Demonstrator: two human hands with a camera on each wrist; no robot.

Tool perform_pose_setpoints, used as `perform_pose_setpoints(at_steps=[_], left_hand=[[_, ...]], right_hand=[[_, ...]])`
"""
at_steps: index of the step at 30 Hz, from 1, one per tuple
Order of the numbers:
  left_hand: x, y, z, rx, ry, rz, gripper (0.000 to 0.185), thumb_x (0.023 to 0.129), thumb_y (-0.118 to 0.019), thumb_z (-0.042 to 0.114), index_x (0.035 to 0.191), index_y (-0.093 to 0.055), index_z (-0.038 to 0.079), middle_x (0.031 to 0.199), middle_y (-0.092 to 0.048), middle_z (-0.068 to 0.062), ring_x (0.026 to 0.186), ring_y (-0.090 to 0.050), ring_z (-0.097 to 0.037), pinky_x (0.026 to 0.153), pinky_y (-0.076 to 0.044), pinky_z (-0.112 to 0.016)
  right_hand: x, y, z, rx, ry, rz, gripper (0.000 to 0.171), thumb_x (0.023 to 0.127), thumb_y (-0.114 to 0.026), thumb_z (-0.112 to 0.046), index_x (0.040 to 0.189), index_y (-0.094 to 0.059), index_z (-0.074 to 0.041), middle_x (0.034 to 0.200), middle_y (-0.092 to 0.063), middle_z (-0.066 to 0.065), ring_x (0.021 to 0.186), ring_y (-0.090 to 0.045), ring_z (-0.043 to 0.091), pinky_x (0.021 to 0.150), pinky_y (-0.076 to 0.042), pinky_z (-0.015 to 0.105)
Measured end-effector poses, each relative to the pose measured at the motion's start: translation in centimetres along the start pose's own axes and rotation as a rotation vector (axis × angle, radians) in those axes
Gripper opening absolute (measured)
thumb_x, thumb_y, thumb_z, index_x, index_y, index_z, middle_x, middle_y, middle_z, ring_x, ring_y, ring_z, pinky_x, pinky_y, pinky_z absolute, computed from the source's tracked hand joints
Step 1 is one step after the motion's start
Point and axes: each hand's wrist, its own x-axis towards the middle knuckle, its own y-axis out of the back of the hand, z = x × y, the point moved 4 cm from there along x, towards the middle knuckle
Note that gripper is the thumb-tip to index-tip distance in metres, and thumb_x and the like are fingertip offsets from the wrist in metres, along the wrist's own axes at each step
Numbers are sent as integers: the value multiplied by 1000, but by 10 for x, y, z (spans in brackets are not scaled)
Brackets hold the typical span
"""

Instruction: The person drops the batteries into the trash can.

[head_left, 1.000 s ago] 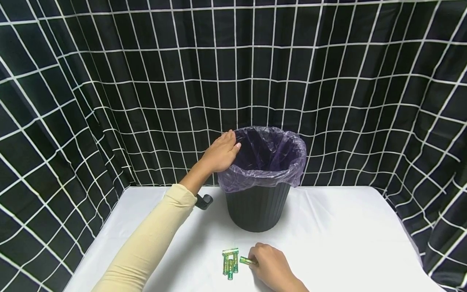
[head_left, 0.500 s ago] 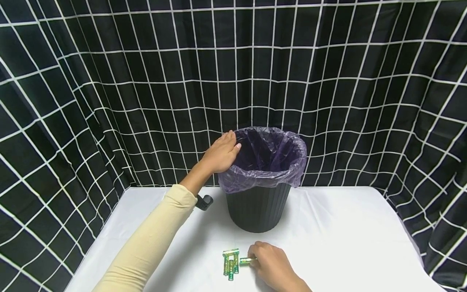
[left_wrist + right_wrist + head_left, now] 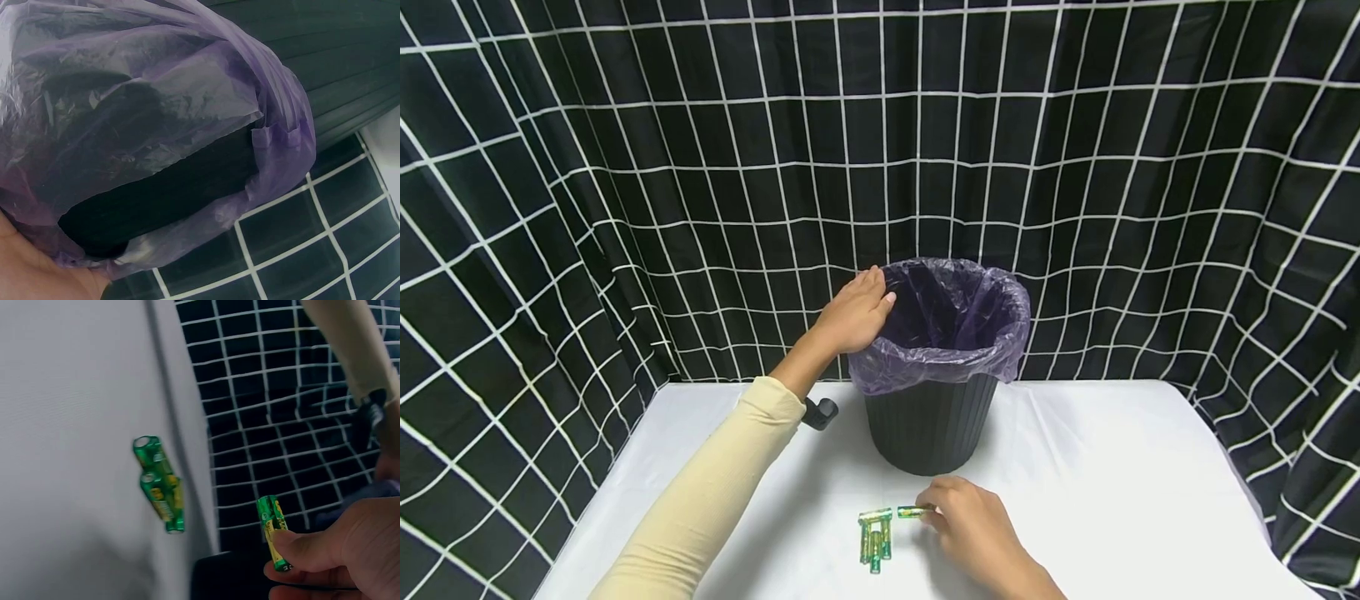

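Observation:
My right hand (image 3: 973,525) pinches green-and-yellow batteries (image 3: 272,532) between thumb and fingers; in the right wrist view they look like two side by side. It is raised over the white table, just right of a small group of similar batteries (image 3: 876,540). My left hand (image 3: 855,312) rests on the left rim of a black ribbed bin (image 3: 928,429), fingers extended. A translucent purple bag (image 3: 925,371) lines the bin and folds over its rim. In the left wrist view, part of the left hand (image 3: 44,269) touches the bag; its fingertips are out of sight.
The bin stands upright near the back of the white-covered table (image 3: 1097,483). A black curtain (image 3: 917,167) with a white grid surrounds the back and sides. A black device (image 3: 820,412) sits at the left wrist.
My right hand has moved up and slightly right with the batteries, away from the group on the table. My left hand stays on the bin rim.

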Motion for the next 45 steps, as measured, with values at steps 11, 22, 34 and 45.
perform_pose_setpoints(at_steps=[11,22,34,45], left_hand=[[0,-1,-1,4,6,2,61,111,-20,32,158,-17,-6,168,-11,-19,156,-9,-31,127,-8,-37],[2,-1,-1,7,0,4,61,111,-20,33,158,-16,-6,168,-11,-20,156,-8,-31,127,-7,-36],[2,-2,1,6,-10,11,60,111,-20,31,158,-17,-7,167,-13,-21,156,-10,-32,127,-9,-39],[1,-1,0,-1,3,9,61,111,-20,33,158,-17,-6,168,-12,-20,156,-10,-31,127,-9,-39]], right_hand=[[6,44,-16,-35,73,124,22,72,-89,-5,88,-78,-17,86,-68,-14,78,-64,5,56,-52,23],[14,84,-24,-88,164,241,30,69,-91,-3,88,-76,-19,87,-66,-16,80,-63,5,53,-53,26],[23,119,-26,-112,213,303,26,73,-89,-5,91,-76,-17,88,-68,-13,79,-65,8,55,-55,32],[36,142,-28,-75,277,418,19,80,-84,-4,96,-77,-12,92,-70,-8,78,-68,10,56,-56,31]])
